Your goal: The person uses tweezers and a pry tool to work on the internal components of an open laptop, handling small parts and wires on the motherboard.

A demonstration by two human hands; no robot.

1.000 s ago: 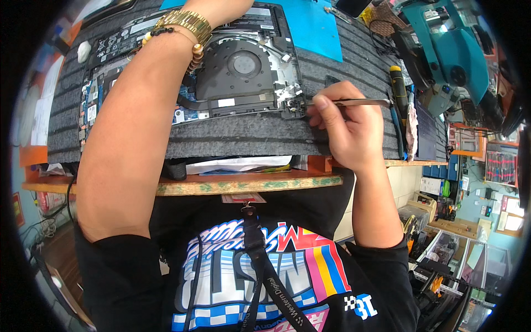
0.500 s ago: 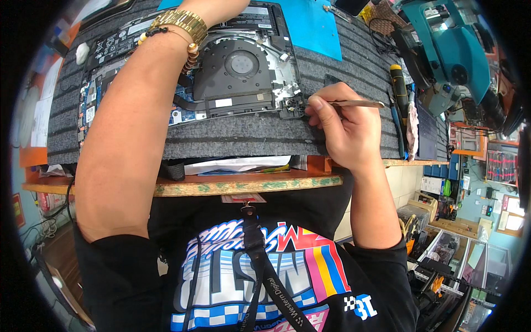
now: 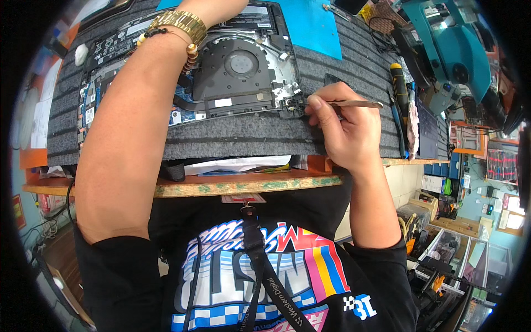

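An opened laptop (image 3: 238, 94) lies on the grey striped mat, its round black fan (image 3: 241, 62), battery and blue circuit board exposed. My right hand (image 3: 351, 124) is closed in a pinch around slim metal tweezers (image 3: 359, 104), beside the laptop's near right corner (image 3: 292, 105). Their tip is hidden by the fingers, so I cannot tell whether it touches a part there. My left forearm crosses over the laptop's left half, with a gold watch at the wrist. Only the back of my left hand (image 3: 224, 8) shows at the top edge; its fingers are out of the picture.
A blue sheet (image 3: 315, 30) lies behind the laptop. To the right are a yellow-and-black screwdriver (image 3: 398, 91), other slim tools, crumpled tissue (image 3: 412, 130) and a large teal device (image 3: 448, 50). The wooden table edge (image 3: 249, 185) runs nearest me, with papers on a shelf beneath.
Both arms hold nearly the same pose. The right hand and tweezers have shifted only very slightly; the laptop stays in place.
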